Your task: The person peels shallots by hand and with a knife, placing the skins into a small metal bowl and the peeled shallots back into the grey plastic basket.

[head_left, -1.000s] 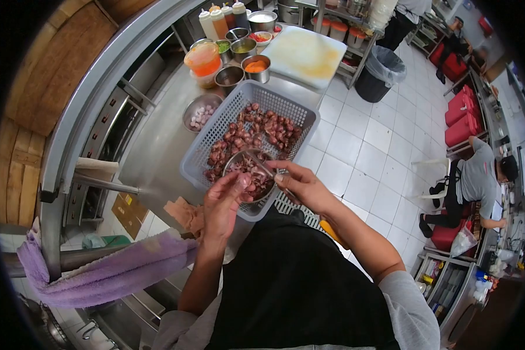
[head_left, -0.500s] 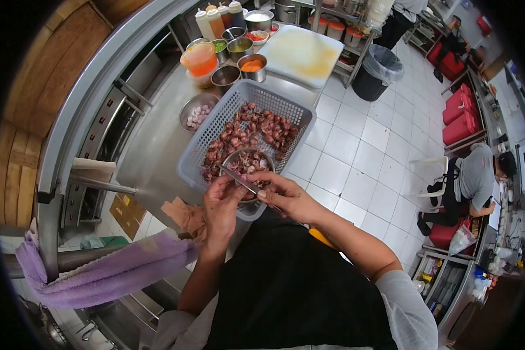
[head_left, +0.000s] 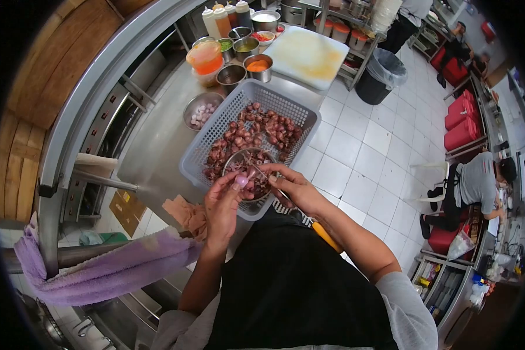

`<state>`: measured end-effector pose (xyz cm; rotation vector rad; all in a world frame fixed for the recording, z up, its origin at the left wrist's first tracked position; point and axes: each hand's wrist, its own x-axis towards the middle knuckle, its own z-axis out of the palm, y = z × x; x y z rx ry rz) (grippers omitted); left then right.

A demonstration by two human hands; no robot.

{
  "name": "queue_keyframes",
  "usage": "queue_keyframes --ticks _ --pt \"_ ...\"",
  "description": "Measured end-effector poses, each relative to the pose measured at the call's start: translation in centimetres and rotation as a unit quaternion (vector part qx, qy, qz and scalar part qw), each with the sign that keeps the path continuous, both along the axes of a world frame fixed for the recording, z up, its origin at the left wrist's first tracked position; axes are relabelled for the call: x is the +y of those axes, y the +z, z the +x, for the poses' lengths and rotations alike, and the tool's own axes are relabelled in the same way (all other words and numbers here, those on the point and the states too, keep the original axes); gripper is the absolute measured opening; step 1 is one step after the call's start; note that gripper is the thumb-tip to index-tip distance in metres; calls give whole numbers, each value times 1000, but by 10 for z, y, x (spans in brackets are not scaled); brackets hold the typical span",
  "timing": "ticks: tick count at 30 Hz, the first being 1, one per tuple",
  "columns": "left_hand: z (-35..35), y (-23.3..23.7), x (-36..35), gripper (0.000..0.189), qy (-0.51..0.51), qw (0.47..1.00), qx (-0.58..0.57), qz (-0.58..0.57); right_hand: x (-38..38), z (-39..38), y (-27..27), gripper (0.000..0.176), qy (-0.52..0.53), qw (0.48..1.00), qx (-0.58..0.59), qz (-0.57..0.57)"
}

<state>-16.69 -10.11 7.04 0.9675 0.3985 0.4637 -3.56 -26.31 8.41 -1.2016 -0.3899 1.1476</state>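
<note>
As left hand (head_left: 221,201) pinches 1 shallot (head_left: 241,180), right hand (head_left: 299,189) alongside, curled around knife (head_left: 283,193)

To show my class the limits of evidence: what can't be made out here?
Head view throughout:
- Bowl's floor: hidden by peelings.
- Basket's floor: partly under shallots.
- Held shallot's underside: left hand hides it.
- Standing worker's head: cut off by top edge.

Stained white cutting board (head_left: 300,57) at the metal counter's (head_left: 149,146) far right corner; squeeze bottles (head_left: 222,22) near the far edge; crumpled brown material (head_left: 186,216), possibly cloth, by the near edge. Purple towel (head_left: 111,267) draped over a rail (head_left: 79,253). Black bin (head_left: 371,87) on tiles (head_left: 356,128).
</note>
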Motion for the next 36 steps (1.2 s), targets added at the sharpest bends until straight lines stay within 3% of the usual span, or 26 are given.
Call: queue_keyframes --ticks 7,10,12,18,31,36 --pt "-4 -12 8 29 -19 999 -19 -23 -1 3 -17 44 10 1000 -6 -28" --pt "-3 -11 6 29 -21 1000 -18 -14 -4 -4 -4 50 16 996 -68 -59" --pt "-3 -14 6 29 -22 1000 -13 -9 -6 -7 -2 53 30 994 -99 -17" --pt "0 -23 3 29 -26 999 -19 -4 -5 -15 13 50 57 981 -184 17" --pt "0 -18 3 28 -26 999 -21 -16 0 -12 1 41 44 977 -205 50" --pt "4 -12 4 26 -43 996 -27 -70 -3 -3 2 40 23 998 -47 20"
